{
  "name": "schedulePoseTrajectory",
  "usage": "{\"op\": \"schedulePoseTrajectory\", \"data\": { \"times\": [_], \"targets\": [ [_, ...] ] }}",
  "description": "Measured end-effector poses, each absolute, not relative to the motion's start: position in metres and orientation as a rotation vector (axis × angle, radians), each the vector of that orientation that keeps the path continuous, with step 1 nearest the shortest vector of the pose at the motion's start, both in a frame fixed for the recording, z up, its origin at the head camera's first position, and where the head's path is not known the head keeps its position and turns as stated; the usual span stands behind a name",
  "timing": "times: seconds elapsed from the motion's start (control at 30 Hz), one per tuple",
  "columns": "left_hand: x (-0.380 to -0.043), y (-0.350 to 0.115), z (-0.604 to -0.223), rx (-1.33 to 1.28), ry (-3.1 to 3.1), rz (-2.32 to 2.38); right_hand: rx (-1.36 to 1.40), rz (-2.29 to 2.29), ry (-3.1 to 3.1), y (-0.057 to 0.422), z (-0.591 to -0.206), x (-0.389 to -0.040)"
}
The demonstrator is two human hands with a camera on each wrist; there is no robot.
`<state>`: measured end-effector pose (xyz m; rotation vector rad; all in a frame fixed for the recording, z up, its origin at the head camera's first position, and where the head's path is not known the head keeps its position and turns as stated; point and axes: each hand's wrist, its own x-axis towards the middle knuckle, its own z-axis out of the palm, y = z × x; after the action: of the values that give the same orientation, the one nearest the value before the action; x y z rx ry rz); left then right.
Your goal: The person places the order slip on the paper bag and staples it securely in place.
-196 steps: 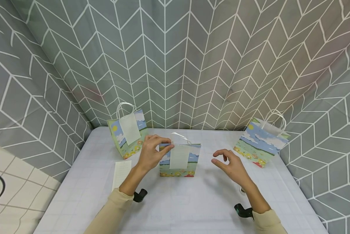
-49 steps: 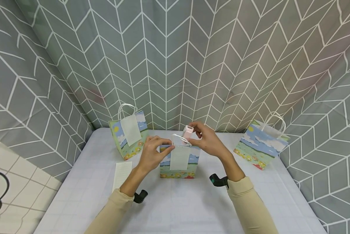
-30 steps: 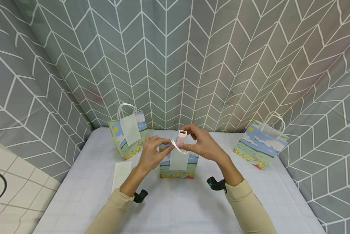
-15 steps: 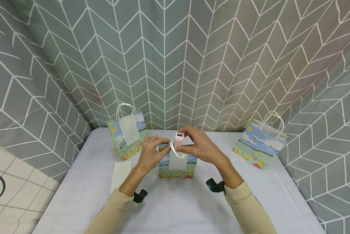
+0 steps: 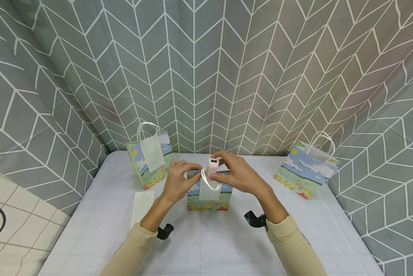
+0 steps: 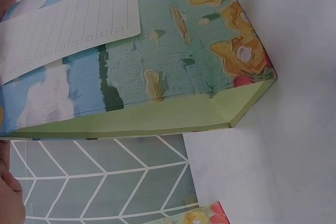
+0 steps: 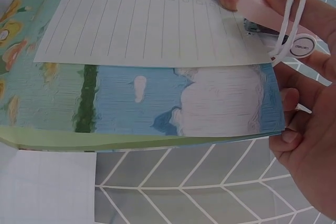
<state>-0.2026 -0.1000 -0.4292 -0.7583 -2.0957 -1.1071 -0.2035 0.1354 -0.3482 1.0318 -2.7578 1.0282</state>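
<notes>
A small paper gift bag printed with a flowery landscape stands upright at the table's middle. A lined checklist slip lies flat on its front, up to the top edge. My left hand pinches the slip and the bag's top edge at the left corner. In my right hand is a pink mini stapler, held between thumb and fingers. The right wrist view shows the stapler's metal jaw at the slip's top end, on the bag's rim. White cord handles hang across the stapler and over the bag's front.
At the back left stands a matching bag with a slip on its front. Another matching bag, its front without a slip, leans at the back right. A loose lined slip lies left, beside my left forearm.
My right hand, earlier apart from the bag and holding nothing, has brought the stapler to the bag's top edge and shifted it left. The handle has flopped forward. My left hand keeps its pinch.
</notes>
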Motion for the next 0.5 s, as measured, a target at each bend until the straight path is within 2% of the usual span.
{"op": "schedulePoseTrajectory", "data": {
  "times": [0.5],
  "targets": [
    [-0.2028, -0.1000, -0.4290, -0.760, -2.101, -1.125, 1.011, 0.961, -2.726, 0.1344, -0.3494, -0.2008]
  ]
}}
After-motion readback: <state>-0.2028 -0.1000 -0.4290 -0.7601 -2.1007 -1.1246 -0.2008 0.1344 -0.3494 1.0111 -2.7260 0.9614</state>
